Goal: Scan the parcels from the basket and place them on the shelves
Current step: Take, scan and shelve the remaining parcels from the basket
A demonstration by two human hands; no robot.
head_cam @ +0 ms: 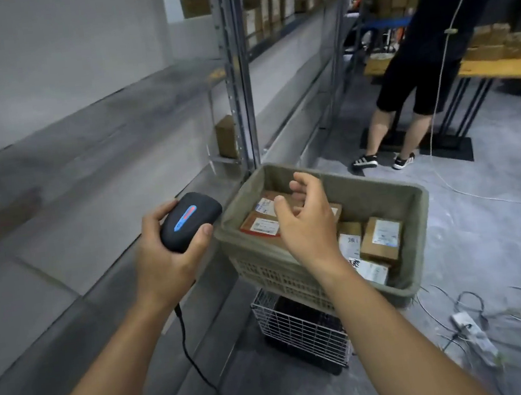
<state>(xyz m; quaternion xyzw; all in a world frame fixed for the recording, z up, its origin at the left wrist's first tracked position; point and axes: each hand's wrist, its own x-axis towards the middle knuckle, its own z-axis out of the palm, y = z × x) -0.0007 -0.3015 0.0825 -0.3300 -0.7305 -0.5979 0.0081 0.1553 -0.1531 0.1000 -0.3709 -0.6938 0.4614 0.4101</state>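
A grey-green plastic basket (379, 189) stands in front of me, holding several brown cardboard parcels with white labels, such as one at the right (381, 241) and one at the left (261, 225). My left hand (165, 261) grips a black corded barcode scanner (190, 220) just left of the basket. My right hand (308, 221) hovers over the basket's left parcels, fingers spread and curled, holding nothing. Grey metal shelves (85, 173) run along the left, with a small brown box (225, 137) on one.
The basket rests on a white wire crate (301, 330). A person in black shorts (418, 79) stands ahead by a wooden table (499, 69) stacked with boxes. Cables and a power strip (473, 338) lie on the concrete floor at right. Upper shelves hold more boxes (264, 0).
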